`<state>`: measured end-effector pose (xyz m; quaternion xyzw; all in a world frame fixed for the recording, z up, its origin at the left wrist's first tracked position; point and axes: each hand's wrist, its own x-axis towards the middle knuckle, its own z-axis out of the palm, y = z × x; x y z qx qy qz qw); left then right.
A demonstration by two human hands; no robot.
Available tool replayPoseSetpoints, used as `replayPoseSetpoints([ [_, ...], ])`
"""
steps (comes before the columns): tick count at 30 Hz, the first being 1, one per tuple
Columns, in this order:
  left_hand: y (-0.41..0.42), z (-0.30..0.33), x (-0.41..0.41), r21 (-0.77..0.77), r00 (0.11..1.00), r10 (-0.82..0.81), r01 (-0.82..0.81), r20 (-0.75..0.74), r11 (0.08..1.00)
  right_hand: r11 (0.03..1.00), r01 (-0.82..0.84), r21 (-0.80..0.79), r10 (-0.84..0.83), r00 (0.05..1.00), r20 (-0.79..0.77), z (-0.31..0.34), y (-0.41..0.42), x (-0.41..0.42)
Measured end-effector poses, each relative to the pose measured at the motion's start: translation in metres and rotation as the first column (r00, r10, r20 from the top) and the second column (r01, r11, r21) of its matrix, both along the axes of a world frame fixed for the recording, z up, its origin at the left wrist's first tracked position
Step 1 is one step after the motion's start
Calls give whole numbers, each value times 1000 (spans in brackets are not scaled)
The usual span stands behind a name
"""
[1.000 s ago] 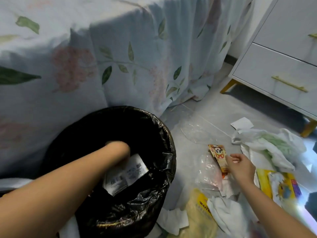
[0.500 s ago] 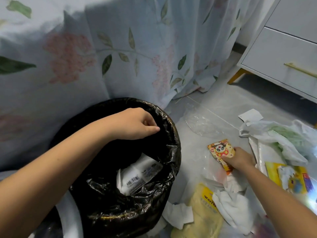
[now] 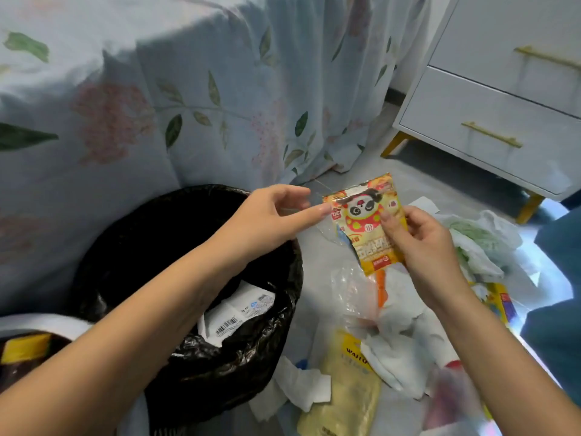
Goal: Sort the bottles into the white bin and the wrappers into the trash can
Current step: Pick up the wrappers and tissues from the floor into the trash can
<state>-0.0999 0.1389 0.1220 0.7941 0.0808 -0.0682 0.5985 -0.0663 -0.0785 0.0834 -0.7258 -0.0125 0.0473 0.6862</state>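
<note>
Panda wrapper [image 3: 366, 223] is pinched by the right hand [image 3: 423, 243] just right of the trash can [image 3: 132, 247]; left hand [image 3: 270, 215], fingers extended, touches its edge. A loose handover may drop it outside the rim.

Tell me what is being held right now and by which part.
The yellow panda snack wrapper: right hand pinches its right edge; left hand's fingers touch its left edge.

Floral bedsheet [image 3: 188, 99] draped to the grey floor [image 3: 361, 180], white drawer cabinet [image 3: 490, 121] with gold handles [image 3: 492, 134] and legs beside it
</note>
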Motion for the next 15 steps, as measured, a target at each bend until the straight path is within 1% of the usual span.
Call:
replayPoseSetpoints([
  [2, -6, 9, -8, -25, 995, -92, 91, -27, 996, 989, -144, 6, 144, 989, 31, 26, 15, -16],
  [4, -7, 15, -15, -55, 990, -132, 129, -42, 990, 968, -244, -50, 247, 968, 53, 39, 27, -25],
  [7, 3, 14, -24, -100, 991, -109, 101, -76, 990, 936, -310, -166, 320, 947, 34, 38, 40, -29],
  [9, 11, 10, -27, -97, 990, -88, 77, -109, 992, 926, -334, -177, 339, 941, -3, 32, 47, -29],
  [11, 22, 5, -29, -68, 987, -61, 51, -149, 996, 939, -309, -152, 307, 951, -38, 21, 48, -24],
  [12, 29, 3, -30, -45, 983, -58, 51, -175, 998, 957, -262, -121, 255, 964, -71, 15, 46, -19],
  [14, 50, -4, -30, -3, 962, -77, 79, -262, 997, 991, -122, -47, 113, 982, -151, -4, 35, -6],
  [15, 62, -8, -30, 12, 945, -91, 99, -316, 995, 998, -41, -49, 32, 983, -179, -16, 26, 1],
])
